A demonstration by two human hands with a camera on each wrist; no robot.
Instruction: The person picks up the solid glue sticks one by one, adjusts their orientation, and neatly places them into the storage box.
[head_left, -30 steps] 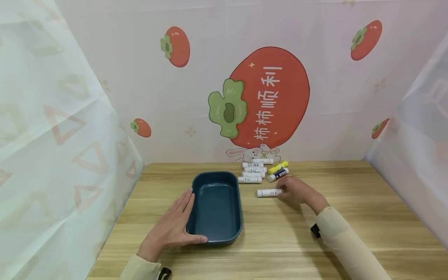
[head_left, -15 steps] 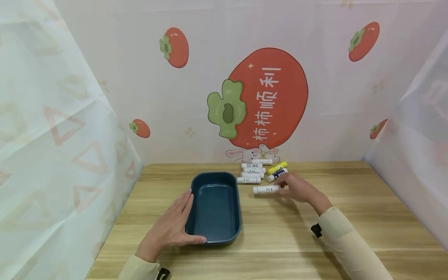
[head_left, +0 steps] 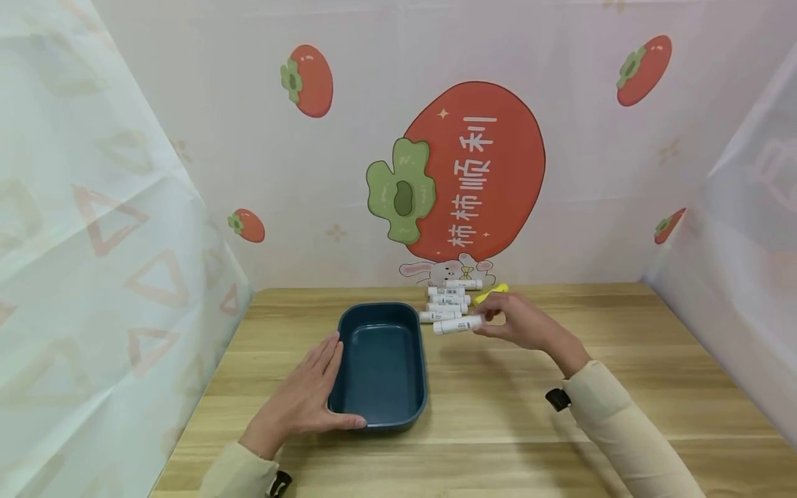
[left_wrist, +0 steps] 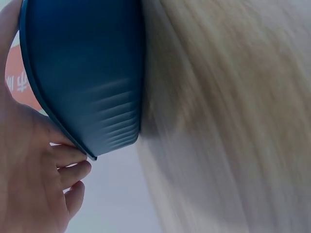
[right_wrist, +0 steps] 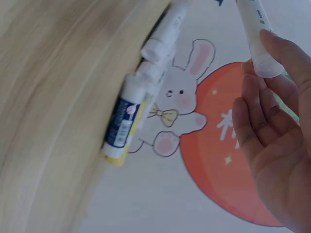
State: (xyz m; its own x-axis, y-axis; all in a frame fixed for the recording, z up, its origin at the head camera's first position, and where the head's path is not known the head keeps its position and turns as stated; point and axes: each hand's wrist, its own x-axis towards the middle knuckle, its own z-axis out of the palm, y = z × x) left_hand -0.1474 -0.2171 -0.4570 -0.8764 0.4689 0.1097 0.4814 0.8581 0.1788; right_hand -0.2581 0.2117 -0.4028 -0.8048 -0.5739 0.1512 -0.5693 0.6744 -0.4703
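R hand point(head_left: 519, 321) pinches a wht tube point(head_left: 457, 324) nr one end, thumb vs. fingers, held above the table point(head_left: 498, 422). Just beyond the grip: more wht tubes point(head_left: 445, 300), a yellow tube point(head_left: 492, 295) &, per R wrist view, a navy-label tube point(right_wrist: 123, 121). Left of the grip, apart: blue tray point(head_left: 386, 377), L hand point(head_left: 305, 398) spread flat-fingered along its side, thumb on nr rim.

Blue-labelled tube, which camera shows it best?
The right wrist view: the blue-labelled tube lies in plain sight, barcode facing the camera. In the head view the right hand hides most or all of it; the left wrist view doesn't show it.
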